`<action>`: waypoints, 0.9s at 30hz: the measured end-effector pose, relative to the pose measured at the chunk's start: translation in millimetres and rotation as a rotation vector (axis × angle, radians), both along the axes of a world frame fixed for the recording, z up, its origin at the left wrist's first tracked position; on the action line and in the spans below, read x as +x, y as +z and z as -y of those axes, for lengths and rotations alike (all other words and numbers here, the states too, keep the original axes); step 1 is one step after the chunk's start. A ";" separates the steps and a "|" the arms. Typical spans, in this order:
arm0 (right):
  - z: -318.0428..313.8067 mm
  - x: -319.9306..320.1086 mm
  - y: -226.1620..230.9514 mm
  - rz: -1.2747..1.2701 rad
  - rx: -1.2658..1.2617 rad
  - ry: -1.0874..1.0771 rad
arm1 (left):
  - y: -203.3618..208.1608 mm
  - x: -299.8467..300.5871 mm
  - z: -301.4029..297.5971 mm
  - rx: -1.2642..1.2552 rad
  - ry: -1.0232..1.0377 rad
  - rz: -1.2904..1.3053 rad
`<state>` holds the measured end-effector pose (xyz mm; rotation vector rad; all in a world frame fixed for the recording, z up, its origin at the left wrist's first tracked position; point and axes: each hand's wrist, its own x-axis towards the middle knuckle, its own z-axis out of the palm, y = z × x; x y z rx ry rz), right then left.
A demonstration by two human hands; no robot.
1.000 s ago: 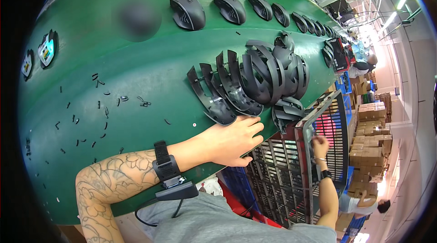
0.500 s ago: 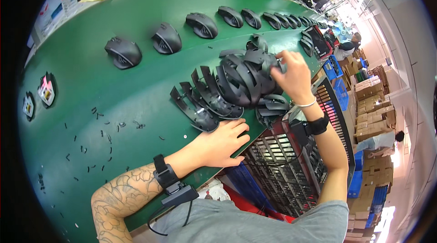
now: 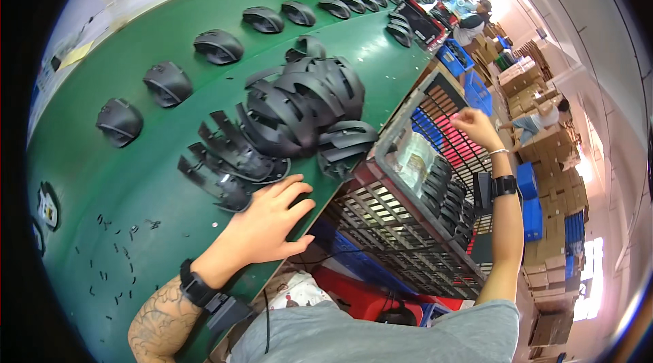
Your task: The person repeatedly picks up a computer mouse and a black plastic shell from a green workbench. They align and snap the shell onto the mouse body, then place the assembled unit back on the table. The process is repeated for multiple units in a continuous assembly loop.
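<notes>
My left hand rests on the green table near its edge, fingers spread and empty. Its fingertips lie beside upturned black mouse shells with shiny undersides. Behind these, black curved mouse covers are heaped, and a smaller stack of covers sits at the table edge. My right hand is over the far right side of a dark slatted plastic crate, fingers curled together. Whatever they hold, perhaps the rim, I cannot make out. Inside the crate, rows of black mouse covers lie next to a clear plastic bag.
A row of black mice curves along the table's far side. Small black strips are scattered at left, near an opened mouse part. Blue bins, stacked cartons and other people are at right.
My right hand has left the heap of covers and moved right, over the crate. The view has turned right, showing more of the crate's inside. My left hand stays by the shells.
</notes>
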<state>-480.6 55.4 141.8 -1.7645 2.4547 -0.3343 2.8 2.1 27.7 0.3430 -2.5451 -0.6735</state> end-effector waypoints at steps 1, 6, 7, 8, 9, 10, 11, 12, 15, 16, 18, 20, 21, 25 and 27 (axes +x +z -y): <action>-17.9 -37.2 -15.6 -0.050 0.135 -0.125 | 0.7 -1.7 -0.4 0.012 0.002 0.009; -108.1 -169.8 -136.2 -0.175 0.389 -0.336 | 6.7 -7.7 -3.3 0.049 0.026 0.062; -98.9 -169.3 -153.4 -0.162 0.409 -0.367 | 8.4 -6.6 -4.1 0.034 0.054 0.075; -91.9 -165.8 -172.0 -0.151 0.433 -0.409 | 9.5 -6.0 -3.4 0.034 0.075 0.103; -99.3 -172.8 -191.8 -0.170 0.419 -0.382 | 9.9 -9.0 -1.8 0.041 0.067 0.112; -114.0 -186.6 -207.4 -0.204 0.408 -0.375 | 9.5 -14.0 -0.7 0.051 0.043 0.102; -122.6 -194.0 -221.8 -0.184 0.389 -0.449 | 8.2 -15.1 0.3 0.051 0.043 0.092; -124.1 -196.1 -233.7 -0.150 0.363 -0.514 | 7.2 -14.7 -0.1 0.062 0.054 0.087; -97.1 -172.4 -244.6 -0.039 0.325 -0.592 | 12.3 -13.5 -3.0 0.035 0.107 0.137; -100.6 -175.7 -242.4 -0.084 0.296 -0.597 | 14.7 -16.5 -3.3 0.028 0.107 0.144; -102.8 -181.3 -237.1 -0.159 0.250 -0.521 | 16.1 -20.4 -2.5 0.024 0.109 0.152; -97.1 -171.0 -234.4 -0.252 0.202 -0.468 | 14.5 -20.5 -2.7 0.038 0.125 0.168; -96.0 -168.9 -230.8 -0.299 0.185 -0.438 | 14.5 -21.7 -2.2 0.041 0.127 0.169; -96.5 -165.0 -216.5 -0.242 0.257 -0.383 | 12.5 -21.3 -2.1 0.066 0.117 0.166; -101.0 -165.1 -213.3 -0.190 0.256 -0.358 | 14.8 -21.5 -2.5 0.057 0.121 0.171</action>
